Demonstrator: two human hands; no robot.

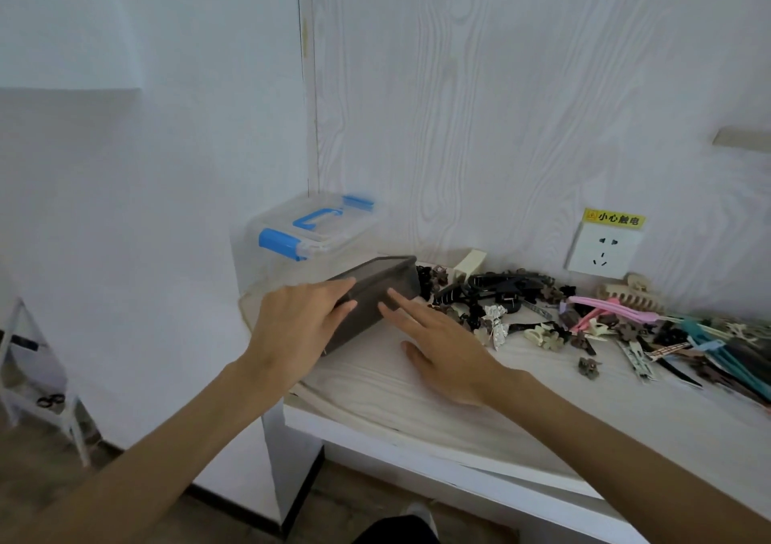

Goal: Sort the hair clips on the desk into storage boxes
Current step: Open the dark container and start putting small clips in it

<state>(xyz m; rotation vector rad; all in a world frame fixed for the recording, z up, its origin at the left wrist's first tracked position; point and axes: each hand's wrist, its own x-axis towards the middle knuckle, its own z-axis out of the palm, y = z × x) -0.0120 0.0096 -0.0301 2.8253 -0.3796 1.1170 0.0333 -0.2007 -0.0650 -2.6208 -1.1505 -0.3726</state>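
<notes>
A dark grey translucent storage box [381,289] lies at the left end of the white desk [417,389]. My left hand [298,322] grips its near left corner, fingers over the rim. With straight fingers, my right hand [442,347] touches the box's right side. Behind stands a clear storage box [300,247] with a blue handle and blue latches. A heap of hair clips [500,297], black, brown and cream, spreads to the right, with pink and teal clips [617,309] further along.
The desk meets a wood-grain wall panel holding a white socket [603,251] under a yellow warning label. The desk's left edge drops to the floor. A white rack [37,376] stands low at the far left.
</notes>
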